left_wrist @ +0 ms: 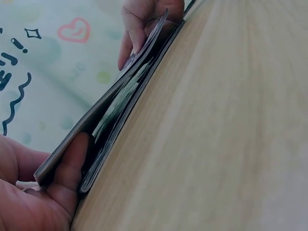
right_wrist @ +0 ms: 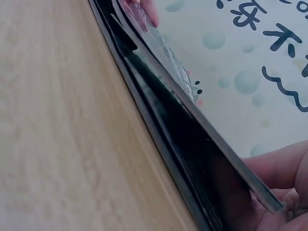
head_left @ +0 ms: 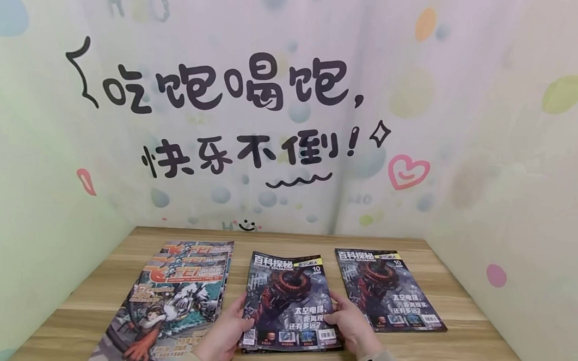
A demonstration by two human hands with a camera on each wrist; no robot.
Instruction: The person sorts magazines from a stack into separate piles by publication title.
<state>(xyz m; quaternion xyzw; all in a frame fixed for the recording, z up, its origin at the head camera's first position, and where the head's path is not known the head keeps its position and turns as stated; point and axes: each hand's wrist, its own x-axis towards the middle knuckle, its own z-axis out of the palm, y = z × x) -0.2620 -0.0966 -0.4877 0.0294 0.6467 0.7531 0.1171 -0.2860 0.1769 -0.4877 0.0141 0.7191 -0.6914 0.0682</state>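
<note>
A dark science magazine [head_left: 283,294] with a red ring-shaped structure on its cover is held at the front middle of the table. My left hand [head_left: 224,332] grips its left edge, and my right hand [head_left: 355,323] grips the right edge. In the left wrist view, fingers of the left hand [left_wrist: 43,192] reach under the raised magazine [left_wrist: 91,120]. Beneath it, at least one more magazine [left_wrist: 127,118] lies on the table. The right wrist view has the right hand [right_wrist: 276,187] around the raised edge, with a dark gap below.
To the left, several overlapping comic-style magazines [head_left: 164,316] lie on the wooden table [head_left: 461,358]. A magazine with the same cover [head_left: 391,289] lies at the right. Behind the table hangs a white printed curtain [head_left: 287,28] with black lettering.
</note>
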